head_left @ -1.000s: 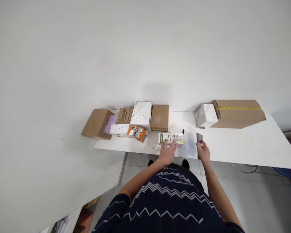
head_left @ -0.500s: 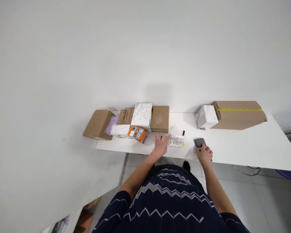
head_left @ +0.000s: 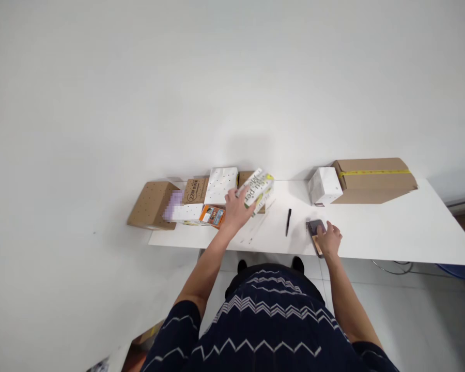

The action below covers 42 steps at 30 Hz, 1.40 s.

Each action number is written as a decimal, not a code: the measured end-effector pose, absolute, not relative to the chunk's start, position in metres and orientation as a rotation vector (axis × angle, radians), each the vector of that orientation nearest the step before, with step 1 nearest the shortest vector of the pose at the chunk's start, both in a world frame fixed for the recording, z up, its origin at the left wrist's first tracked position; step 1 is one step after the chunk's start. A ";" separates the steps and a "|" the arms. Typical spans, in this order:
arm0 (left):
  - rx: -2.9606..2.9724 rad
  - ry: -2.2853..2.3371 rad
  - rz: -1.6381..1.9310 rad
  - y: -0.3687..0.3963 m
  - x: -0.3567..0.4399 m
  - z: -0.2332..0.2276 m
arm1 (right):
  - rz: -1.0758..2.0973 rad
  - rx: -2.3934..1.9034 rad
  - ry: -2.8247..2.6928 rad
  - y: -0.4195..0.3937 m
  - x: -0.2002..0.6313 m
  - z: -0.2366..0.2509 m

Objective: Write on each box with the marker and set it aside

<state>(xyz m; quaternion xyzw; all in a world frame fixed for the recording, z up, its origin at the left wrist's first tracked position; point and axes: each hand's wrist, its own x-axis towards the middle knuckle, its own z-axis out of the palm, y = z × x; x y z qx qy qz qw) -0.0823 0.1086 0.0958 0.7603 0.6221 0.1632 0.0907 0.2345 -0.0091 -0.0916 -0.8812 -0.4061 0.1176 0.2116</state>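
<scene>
My left hand is closed around a white carton with green lettering. It holds the carton tilted above the table, in front of a brown box that it partly covers. My right hand rests over the right side of a dark smartphone. Its fingers are apart, and one appears to touch the phone. Between my hands lies a black pen. Left of my left hand sits a small orange box.
On the left of the white table stand a spotted brown box, a brown box with printed characters and spotted white boxes. Farther right are a white box and a long brown carton with a yellow strip.
My left hand has lifted the white carton off the table, up and leftward, uncovering the whole pen. The phone has turned, and my right hand's fingers have spread.
</scene>
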 end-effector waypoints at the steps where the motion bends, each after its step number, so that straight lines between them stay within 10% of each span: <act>1: 2.228 1.930 0.542 0.121 -0.079 0.096 | 0.307 -2.404 -1.146 -0.003 0.235 -0.087; 10: 2.305 2.017 0.383 0.165 -0.068 0.062 | 0.154 -2.168 -1.054 0.063 0.255 -0.042; 27: 2.049 1.609 0.618 0.006 -0.092 -0.045 | 0.191 -2.047 -0.718 0.084 0.262 -0.008; 42: 0.576 1.222 0.641 0.021 -0.086 -0.031 | 1.409 -1.384 -0.093 -0.033 0.112 -0.034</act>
